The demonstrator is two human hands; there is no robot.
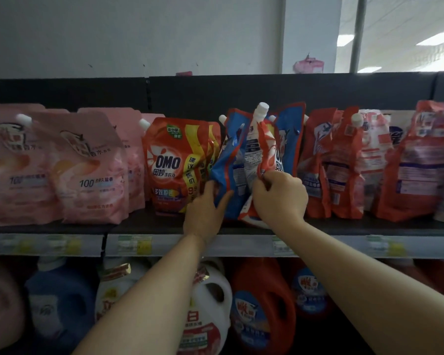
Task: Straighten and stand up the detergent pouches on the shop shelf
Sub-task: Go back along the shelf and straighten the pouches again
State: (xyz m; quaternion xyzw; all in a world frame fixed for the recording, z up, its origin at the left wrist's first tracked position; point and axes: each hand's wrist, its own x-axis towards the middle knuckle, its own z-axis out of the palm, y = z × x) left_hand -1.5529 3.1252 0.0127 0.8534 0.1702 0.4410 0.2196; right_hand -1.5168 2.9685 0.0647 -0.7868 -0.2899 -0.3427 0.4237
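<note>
Nearest, below the price rail, detergent bottles fill the lower shelf, and both forearms reach over them to the front edge of the upper shelf. There the left hand holds the lower left corner of a blue pouch in the fork between its thumb and fairly straight fingers. The right hand has its fingers curled tight round the crumpled middle of a red-and-white pouch, whose white cap points up. Both pouches sit about midway along the shelf, pressed together and leaning, their feet near the front edge (the bases look folded rather than spread). Just left, the OMO pouch stands upright beside the left hand's fingers; pink pouches line the left end and red pouches crowd the right, all before the dark back panel. As I judge it, the danger is release before the bases are flattened: the soft film would slump again, or a foot could slide off the front edge, and a careless left hand could topple the OMO pouch
</note>
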